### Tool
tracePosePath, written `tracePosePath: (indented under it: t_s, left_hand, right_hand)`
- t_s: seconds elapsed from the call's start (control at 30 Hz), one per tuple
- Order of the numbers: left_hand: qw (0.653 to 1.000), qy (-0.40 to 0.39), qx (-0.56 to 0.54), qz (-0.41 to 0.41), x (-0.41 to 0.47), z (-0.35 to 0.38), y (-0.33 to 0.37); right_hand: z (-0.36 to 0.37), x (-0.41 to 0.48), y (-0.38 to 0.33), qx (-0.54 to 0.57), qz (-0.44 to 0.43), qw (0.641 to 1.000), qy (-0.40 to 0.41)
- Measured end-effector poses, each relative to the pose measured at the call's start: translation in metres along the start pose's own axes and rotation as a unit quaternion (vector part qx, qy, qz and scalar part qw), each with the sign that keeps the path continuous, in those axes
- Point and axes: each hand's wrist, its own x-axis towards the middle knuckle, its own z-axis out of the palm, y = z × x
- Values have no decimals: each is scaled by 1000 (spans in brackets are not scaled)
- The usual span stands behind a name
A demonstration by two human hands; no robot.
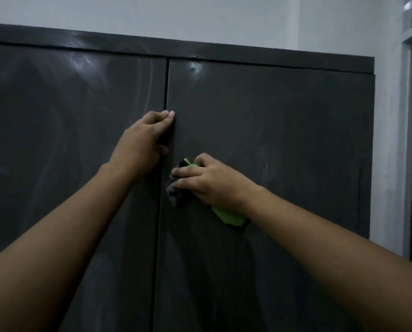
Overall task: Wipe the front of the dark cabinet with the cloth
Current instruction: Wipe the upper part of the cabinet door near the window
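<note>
Two bare forearms reach up from the lower corners of the frame toward the centre. The right hand (208,182), just right of centre, has its fingers curled round a bunched cloth (175,195) and presses it flat against the cabinet front. The cloth is grey where it bulges out under the fingertips. Bright green parts of it show at the knuckles and below the wrist. It lies on the right door (284,121), just beside the vertical seam (163,212) between the two doors. The left hand (144,140) is a little higher, at the seam itself. Its fingers are held together and lightly bent, their tips touch the edge where the doors meet, and the thumb is spread apart below them. The gap between thumb and fingers is in dark shadow, so I cannot tell whether this hand grips the door edge or only rests there. The left door (56,121) carries pale curved smears, and fainter ones mark the right door. The dark cabinet (248,57) ends in a plain top band across the upper frame. Behind it rises a pale wall (200,17), and a dark window frame (408,144) stands along the right edge.
</note>
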Motion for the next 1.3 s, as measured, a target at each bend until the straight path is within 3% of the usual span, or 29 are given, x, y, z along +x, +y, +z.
tracePosePath:
  t_s: [0.07,0.2,0.37,0.43,0.53,0.63,0.7,0.8,0.87,0.97,1.03,1.1,1.3]
  left_hand:
    - [1000,6,-1,2,-1,3,-1]
    - [1000,23,-9,2,1,5,-1]
    - [999,39,-4,-7,-3,7,4]
    - [999,37,-5,-7,-4,8,3]
    - [999,30,-7,-8,-4,8,2]
    - [999,31,10,-21,-6,8,5]
    - [999,36,19,-30,-8,10,10]
    - [998,47,15,-39,-10,14,14]
    - [998,48,13,-44,-10,15,15]
    - [998,47,14,-47,-9,15,16]
    - [998,47,9,-47,-9,15,16]
    - [998,46,8,-46,-10,16,17]
    - [998,46,18,-42,-11,18,17]
  right_hand:
    - [-3,1,2,-14,0,1000,20]
    - [6,8,3,-16,92,987,134]
    - [20,-10,-11,3,-12,1000,12]
    - [14,-16,-4,5,-22,1000,-1]
    - [4,-23,15,-50,-3,996,80]
    - [3,-25,18,-59,104,977,178]
    - [8,-30,10,-46,94,982,157]
    - [5,-42,-1,37,3,999,31]
    - [-2,-49,2,54,-18,998,-6]
    - [-8,-50,18,-2,58,993,100]
    - [-10,-46,29,-59,161,967,187]
    - [-9,-44,33,-83,209,950,217]
    - [-13,-65,24,-17,54,996,71]
